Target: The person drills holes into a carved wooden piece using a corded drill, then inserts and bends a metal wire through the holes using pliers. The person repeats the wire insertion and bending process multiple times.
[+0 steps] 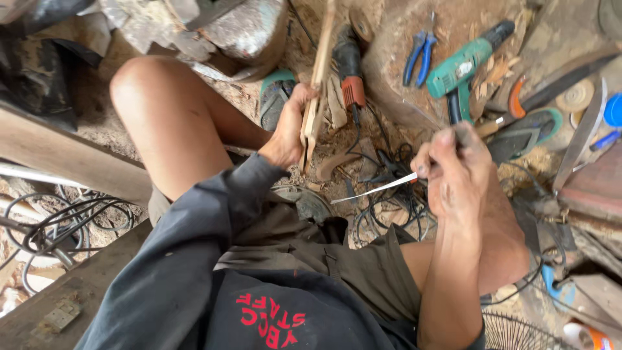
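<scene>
My left hand (289, 126) grips a long, thin wooden stick (318, 84) that stands nearly upright between my knees, its top leaving the frame. My right hand (453, 172) is closed on the handle of a knife; its narrow pale blade (376, 188) points left and slightly down, its tip a short way below the stick's lower end. Blade and stick do not touch. I sit low, with a bare knee on each side and a dark sleeve on my left arm.
On the sawdust-covered ground lie a red and black power tool (348, 65), a green cordless drill (461, 68), blue-handled pliers (419, 57), a large blade with an orange grip (557, 84), sandals (526, 133) and tangled black cables (389, 188). Planks and more cables are at left.
</scene>
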